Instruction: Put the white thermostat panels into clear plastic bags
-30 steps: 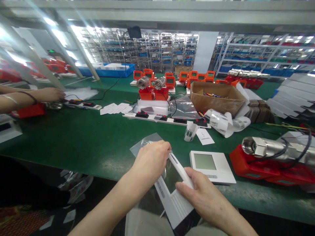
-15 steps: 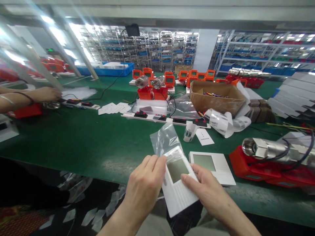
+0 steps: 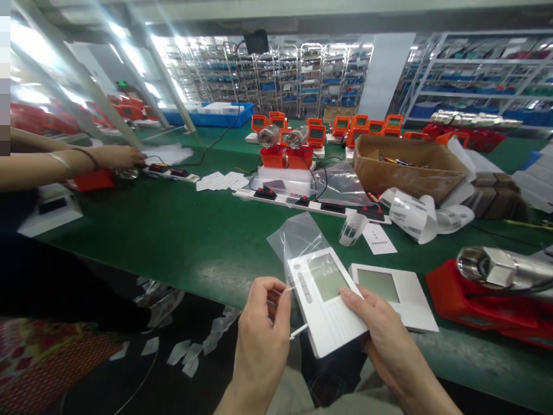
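My right hand (image 3: 380,323) grips a white thermostat-like panel (image 3: 334,331) by its right edge, thumb on the front beside the grey screen. The panel is tilted, with several grey buttons along its left side. My left hand (image 3: 265,325) is closed in a pinch at that side, on a thin white piece too small to identify. A thin white cord-like length (image 3: 299,331) sticks out lower on the same edge. A clear plastic bag (image 3: 302,233) lies behind the panel's top. On the bench, a second white panel (image 3: 417,300) rests just beyond my right hand.
Red housings with a metal fitting (image 3: 510,268) stand at right. Behind lie a label roll (image 3: 352,229), a printed card (image 3: 380,239), a power strip (image 3: 280,199) and a cardboard box (image 3: 397,178). A co-worker's arms (image 3: 69,158) reach in from the left.
The view has shifted, moving the bench scene rightward. The panel is turned to show its buttons, and my left hand has come off its face to a fingertip pinch beside its edge.
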{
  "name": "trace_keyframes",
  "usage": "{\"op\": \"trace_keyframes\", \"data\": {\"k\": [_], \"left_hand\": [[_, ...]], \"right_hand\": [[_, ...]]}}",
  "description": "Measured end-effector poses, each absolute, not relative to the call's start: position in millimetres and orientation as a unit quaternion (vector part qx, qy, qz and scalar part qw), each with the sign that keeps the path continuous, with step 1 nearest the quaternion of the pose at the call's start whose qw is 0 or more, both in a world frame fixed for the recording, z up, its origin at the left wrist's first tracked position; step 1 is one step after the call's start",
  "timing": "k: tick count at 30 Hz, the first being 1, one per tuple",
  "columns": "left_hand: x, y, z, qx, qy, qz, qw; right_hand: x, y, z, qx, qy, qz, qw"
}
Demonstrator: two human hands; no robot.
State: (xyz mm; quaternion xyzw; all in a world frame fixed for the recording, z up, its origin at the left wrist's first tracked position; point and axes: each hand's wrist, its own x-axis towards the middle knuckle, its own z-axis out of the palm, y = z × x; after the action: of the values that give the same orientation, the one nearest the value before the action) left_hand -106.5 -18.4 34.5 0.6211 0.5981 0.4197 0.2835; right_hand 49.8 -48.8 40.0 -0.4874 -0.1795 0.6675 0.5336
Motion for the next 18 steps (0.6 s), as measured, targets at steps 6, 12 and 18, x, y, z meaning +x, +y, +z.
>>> {"op": "trace_keyframes", "data": {"k": [6,12,18], "left_hand": [[-96.2,-31.2,19.8,0.609,0.523,0.531,0.271],[-126.5,-35.4,3.4,0.629,0.383,0.477,0.48],[-134.2,-32.2,-7.4,0.591,0.373,0.487,0.524]], "right_hand": [[39.9,-45.6,34.8,-0.473,-0.159,0.651,0.572],[41.4,-45.7,39.1,-0.471,-0.147,0.651,0.577],[38.6,-48.0,38.9,-0.469,-0.161,0.663,0.561]]}}
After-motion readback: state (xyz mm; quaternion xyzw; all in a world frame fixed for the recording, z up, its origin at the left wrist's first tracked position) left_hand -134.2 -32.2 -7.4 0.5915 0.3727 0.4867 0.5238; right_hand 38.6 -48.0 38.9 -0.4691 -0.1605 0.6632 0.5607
